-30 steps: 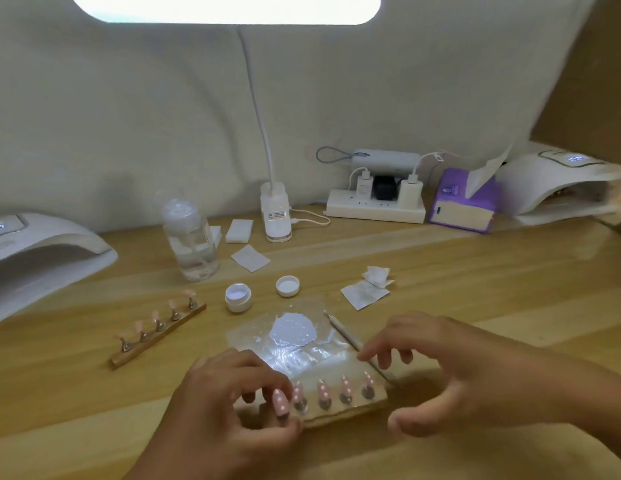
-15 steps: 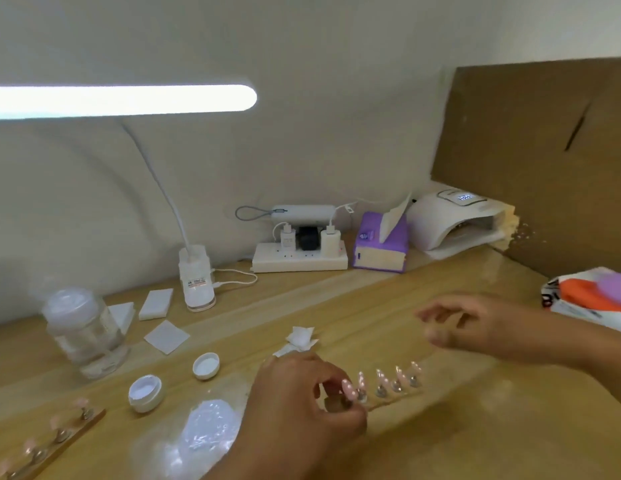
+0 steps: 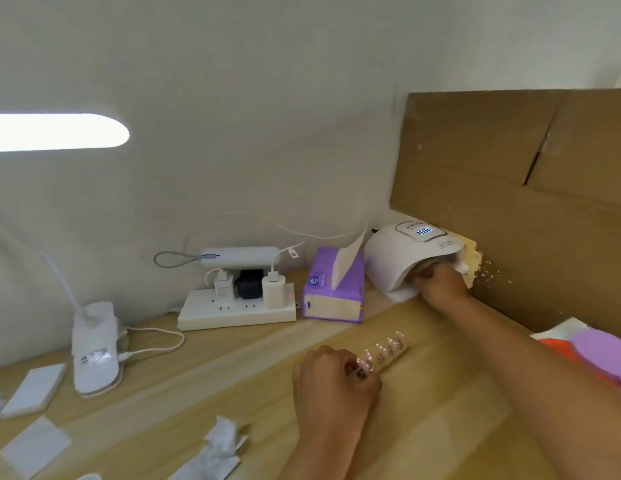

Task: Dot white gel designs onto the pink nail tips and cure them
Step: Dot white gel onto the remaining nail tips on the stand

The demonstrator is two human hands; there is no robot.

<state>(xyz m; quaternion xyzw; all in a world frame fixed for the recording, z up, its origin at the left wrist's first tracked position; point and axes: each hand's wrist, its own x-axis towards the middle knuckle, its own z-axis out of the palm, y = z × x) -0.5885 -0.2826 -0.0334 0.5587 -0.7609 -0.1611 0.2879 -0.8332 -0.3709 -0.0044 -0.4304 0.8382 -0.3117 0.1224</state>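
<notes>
A wooden holder strip (image 3: pixel 392 356) lies on the desk with a row of pink nail tips (image 3: pixel 388 344) standing on it, white dots on them. My left hand (image 3: pixel 331 382) pinches the strip's near left end. Far right against the wall sits a white curing lamp (image 3: pixel 402 251) with its display lit. My right hand (image 3: pixel 440 285) is at the lamp's mouth, knuckles out and fingers tucked under the arch, so its hold is hidden.
A purple tissue pack (image 3: pixel 331 292) and a loaded power strip (image 3: pixel 233 308) stand left of the lamp. A desk-lamp base (image 3: pixel 94 348), white pads (image 3: pixel 35 389) and crumpled wipes (image 3: pixel 219 448) lie at the left. Cardboard (image 3: pixel 510 188) walls the right; a coloured bag (image 3: pixel 593 355) lies there.
My head has turned right. My left hand has slid the strip of tips right, towards the curing lamp. My right hand has reached out from above the desk to the lamp's mouth.
</notes>
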